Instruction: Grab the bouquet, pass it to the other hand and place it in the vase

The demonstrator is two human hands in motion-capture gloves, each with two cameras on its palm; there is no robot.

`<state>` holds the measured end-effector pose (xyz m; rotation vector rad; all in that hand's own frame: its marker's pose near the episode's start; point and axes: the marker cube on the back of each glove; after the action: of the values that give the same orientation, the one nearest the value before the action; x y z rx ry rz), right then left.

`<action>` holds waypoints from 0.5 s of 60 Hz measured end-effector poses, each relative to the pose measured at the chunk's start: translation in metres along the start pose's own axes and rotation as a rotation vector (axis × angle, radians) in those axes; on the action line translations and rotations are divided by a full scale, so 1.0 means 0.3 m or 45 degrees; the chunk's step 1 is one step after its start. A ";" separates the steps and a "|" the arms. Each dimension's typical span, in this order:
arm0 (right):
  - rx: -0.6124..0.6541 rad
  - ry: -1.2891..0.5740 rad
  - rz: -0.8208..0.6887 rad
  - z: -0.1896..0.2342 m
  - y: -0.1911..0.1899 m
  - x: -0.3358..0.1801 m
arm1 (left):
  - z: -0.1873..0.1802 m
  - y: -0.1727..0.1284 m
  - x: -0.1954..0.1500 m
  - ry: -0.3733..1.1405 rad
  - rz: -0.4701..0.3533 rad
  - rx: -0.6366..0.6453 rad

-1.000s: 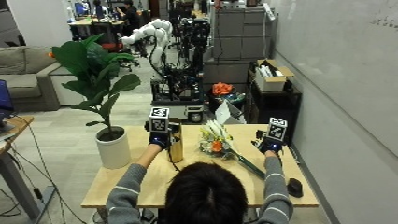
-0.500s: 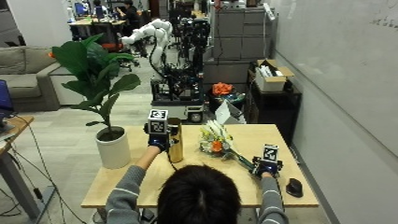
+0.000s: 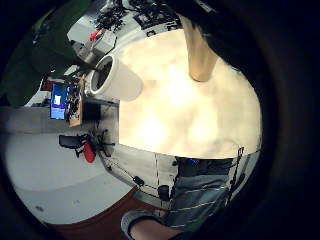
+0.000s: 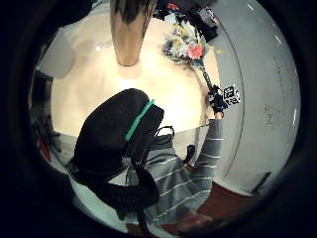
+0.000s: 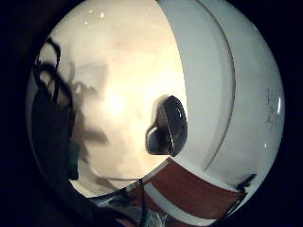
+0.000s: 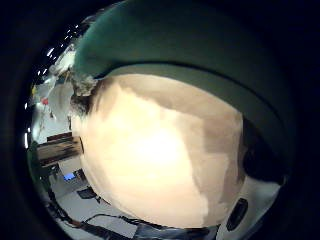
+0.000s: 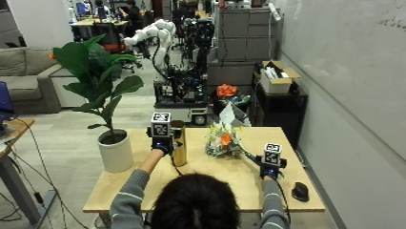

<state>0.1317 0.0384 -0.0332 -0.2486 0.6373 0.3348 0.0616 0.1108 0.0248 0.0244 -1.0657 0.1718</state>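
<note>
- Bouquet of orange, yellow and pale flowers with a long dark green stem bundle: in the outside view it lies on the light wooden table, blooms just beside the tall golden metal vase, stems running toward the right hand. That hand sits at the stem end; whether its fingers have clenched around the stems cannot be told. The left hand is by the vase, finger state likewise hidden. A white pot with a broad-leaved green plant stands at the table's left edge, and a black computer mouse near its right edge.
- Left thumb-side palm view: the vase stands upright, the bouquet well apart from it, its stems leading to the right hand, which appears to lie over them.
- Left little-finger-side palm view: only the vase and white pot show, not the flowers.
- Right thumb-side palm view: a broad green shape fills the near field, probably the stems close to the palm; not surely held.
- Right little-finger-side palm view: the mouse alone.
- Handling, as a judgement: light, soft-headed, easily crushed; take it by the stiffer stems, never the blooms.
</note>
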 end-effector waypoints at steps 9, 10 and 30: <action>0.607 -0.135 0.201 -0.129 -0.113 0.002 | -0.038 -0.013 0.011 0.021 -0.019 -0.012; 0.616 -0.161 0.216 -0.141 -0.116 0.001 | -0.058 0.003 0.019 0.032 -0.008 -0.001; 0.680 -1.220 0.073 -0.565 0.016 -0.199 | -0.225 -0.051 0.130 0.520 -0.040 0.103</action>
<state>-0.0063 -0.0261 -0.1289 0.4357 -0.2283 0.2862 0.1410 0.1076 0.0270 0.0759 -0.6502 0.1824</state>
